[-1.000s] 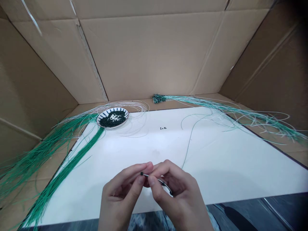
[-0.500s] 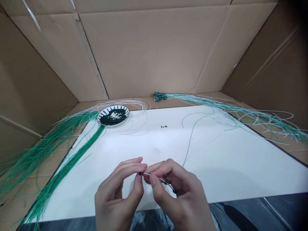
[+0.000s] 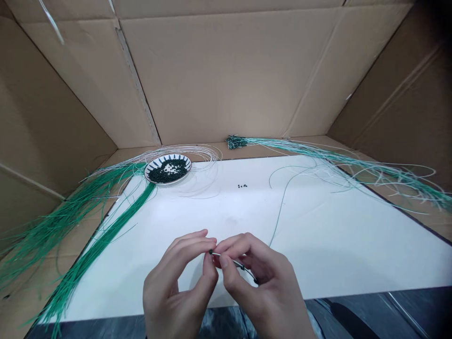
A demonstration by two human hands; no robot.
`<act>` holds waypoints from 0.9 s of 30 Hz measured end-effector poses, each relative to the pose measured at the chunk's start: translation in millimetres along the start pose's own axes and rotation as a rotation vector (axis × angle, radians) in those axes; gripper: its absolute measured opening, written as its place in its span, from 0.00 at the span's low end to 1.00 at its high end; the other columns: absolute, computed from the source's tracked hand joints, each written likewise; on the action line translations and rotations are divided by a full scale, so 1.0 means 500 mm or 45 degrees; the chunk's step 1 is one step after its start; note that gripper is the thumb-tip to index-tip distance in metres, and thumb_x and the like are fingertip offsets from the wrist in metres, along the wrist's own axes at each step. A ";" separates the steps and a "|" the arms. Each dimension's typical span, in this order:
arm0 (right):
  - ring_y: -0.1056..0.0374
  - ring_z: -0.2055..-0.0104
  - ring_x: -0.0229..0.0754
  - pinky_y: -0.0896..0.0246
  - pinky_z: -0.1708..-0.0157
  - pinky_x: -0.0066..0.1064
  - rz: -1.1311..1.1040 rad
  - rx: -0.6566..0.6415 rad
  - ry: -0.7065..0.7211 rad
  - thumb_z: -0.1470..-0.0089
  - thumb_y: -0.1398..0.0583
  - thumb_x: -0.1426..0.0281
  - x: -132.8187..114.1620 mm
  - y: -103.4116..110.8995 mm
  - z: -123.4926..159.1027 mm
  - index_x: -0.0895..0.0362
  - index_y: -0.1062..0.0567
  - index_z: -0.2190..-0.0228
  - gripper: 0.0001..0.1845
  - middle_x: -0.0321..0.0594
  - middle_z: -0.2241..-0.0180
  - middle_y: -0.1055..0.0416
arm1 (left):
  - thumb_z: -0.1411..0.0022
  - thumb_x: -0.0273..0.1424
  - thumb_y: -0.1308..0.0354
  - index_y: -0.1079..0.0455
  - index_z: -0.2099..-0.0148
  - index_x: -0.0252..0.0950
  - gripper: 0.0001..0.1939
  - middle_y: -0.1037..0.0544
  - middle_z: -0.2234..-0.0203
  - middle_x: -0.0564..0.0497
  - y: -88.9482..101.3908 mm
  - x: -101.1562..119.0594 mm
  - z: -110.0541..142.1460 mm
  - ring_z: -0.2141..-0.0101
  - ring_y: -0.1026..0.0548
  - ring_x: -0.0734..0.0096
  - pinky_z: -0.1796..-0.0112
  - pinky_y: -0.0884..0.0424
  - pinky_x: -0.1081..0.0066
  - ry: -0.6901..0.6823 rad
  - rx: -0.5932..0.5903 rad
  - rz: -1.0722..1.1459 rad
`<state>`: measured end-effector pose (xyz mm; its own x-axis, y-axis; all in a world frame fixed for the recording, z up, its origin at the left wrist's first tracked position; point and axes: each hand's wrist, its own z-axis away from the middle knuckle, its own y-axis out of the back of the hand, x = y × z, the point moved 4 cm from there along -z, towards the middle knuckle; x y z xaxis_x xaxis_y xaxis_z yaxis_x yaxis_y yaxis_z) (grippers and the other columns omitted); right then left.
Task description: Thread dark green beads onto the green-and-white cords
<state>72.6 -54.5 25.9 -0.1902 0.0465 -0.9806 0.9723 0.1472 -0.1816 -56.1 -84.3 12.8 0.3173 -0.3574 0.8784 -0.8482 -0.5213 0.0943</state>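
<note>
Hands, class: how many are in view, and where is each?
2, both at lower centre over the board: the right hand pinches the strand; the left hand is at its dark tip. Neither is hidden.

The head view looks forward and down at nearby hands.

craft workspace, cardboard walls, beads, strands

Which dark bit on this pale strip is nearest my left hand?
The dark bit at the left end of the pale strip; the others sit further along, by your right hand.
</note>
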 end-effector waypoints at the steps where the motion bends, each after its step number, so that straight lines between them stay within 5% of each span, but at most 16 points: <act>1: 0.24 0.65 0.42 0.27 0.61 0.30 -0.002 0.003 -0.003 0.50 0.34 0.71 0.000 0.001 0.000 0.53 0.26 0.77 0.06 0.35 0.71 0.20 | 0.40 0.23 0.38 0.19 0.63 0.48 0.12 0.15 0.65 0.56 0.000 0.000 0.000 0.56 0.20 0.62 0.54 0.27 0.67 -0.001 0.001 -0.004; 12: 0.24 0.65 0.42 0.28 0.61 0.31 -0.015 -0.023 -0.010 0.49 0.35 0.71 0.002 0.001 0.000 0.53 0.26 0.77 0.07 0.36 0.71 0.20 | 0.39 0.22 0.38 0.20 0.61 0.48 0.13 0.15 0.65 0.57 -0.001 -0.002 0.003 0.57 0.20 0.62 0.54 0.27 0.67 -0.065 -0.014 -0.039; 22: 0.25 0.67 0.39 0.30 0.64 0.26 0.084 -0.057 0.106 0.47 0.37 0.73 0.004 0.000 -0.001 0.54 0.30 0.78 0.11 0.34 0.70 0.22 | 0.40 0.18 0.39 0.24 0.56 0.44 0.15 0.17 0.64 0.55 -0.006 0.006 0.006 0.60 0.20 0.66 0.56 0.25 0.67 -0.536 0.023 -0.366; 27: 0.26 0.64 0.40 0.31 0.61 0.27 -0.043 -0.040 -0.012 0.46 0.35 0.71 0.010 0.003 -0.004 0.53 0.26 0.76 0.08 0.34 0.69 0.21 | 0.38 0.19 0.40 0.25 0.57 0.43 0.13 0.17 0.63 0.54 -0.004 0.004 0.000 0.60 0.20 0.67 0.57 0.25 0.69 -0.438 -0.053 -0.360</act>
<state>72.7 -52.2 20.9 -0.2213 0.0315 -0.9747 0.9607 0.1791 -0.2123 -53.8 -84.1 14.1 0.6560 -0.4459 0.6090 -0.7217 -0.6066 0.3333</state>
